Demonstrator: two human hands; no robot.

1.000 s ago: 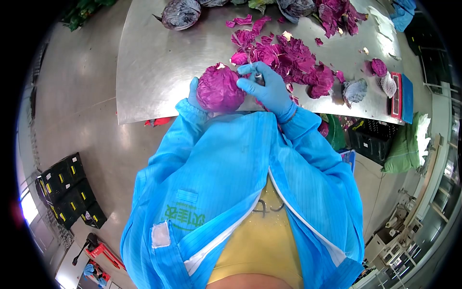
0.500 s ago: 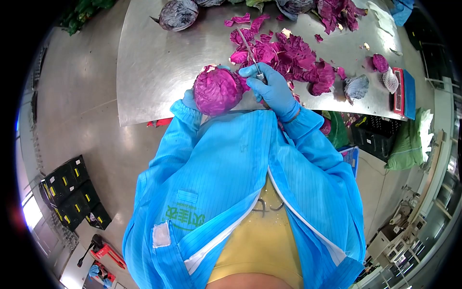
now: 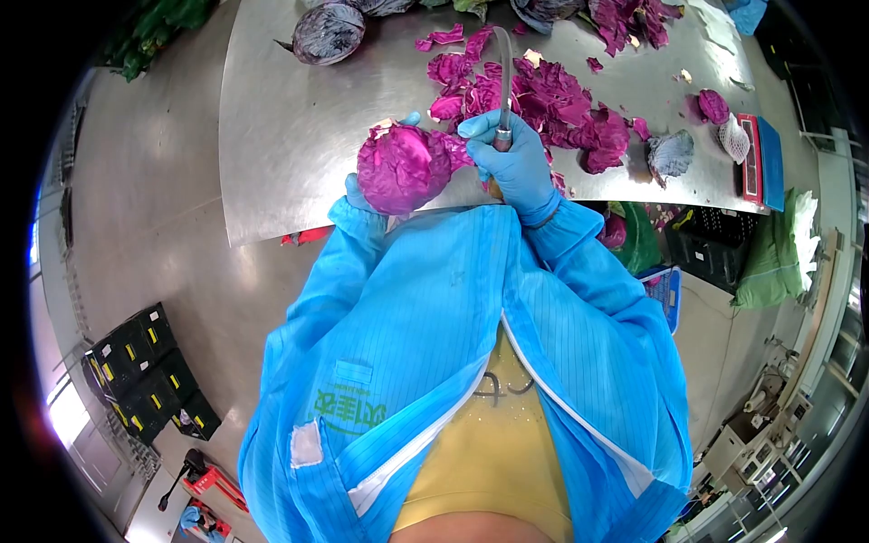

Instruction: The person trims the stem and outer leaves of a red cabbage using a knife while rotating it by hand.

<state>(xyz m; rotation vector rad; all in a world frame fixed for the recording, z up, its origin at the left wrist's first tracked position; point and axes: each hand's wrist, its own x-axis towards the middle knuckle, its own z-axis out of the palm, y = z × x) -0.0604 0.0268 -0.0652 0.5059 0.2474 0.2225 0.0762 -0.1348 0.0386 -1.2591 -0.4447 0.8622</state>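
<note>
Red cabbage (image 3: pixel 403 169) sits in the left hand (image 3: pixel 359 194), its grip spread wide around it, by the near edge of the worktop (image 3: pixel 299 136). The right hand (image 3: pixel 520 168) wraps its grip around a knife (image 3: pixel 504 81), blade pointing away from the blue jacket (image 3: pixel 398 299). Loose purple leaves (image 3: pixel 554 104) lie beyond; farther left rests a darker cabbage (image 3: pixel 328 33).

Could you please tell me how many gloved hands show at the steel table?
2. The left hand supports a purple cabbage, which partly hides it; the right hand, beside that cabbage, holds a knife.
</note>
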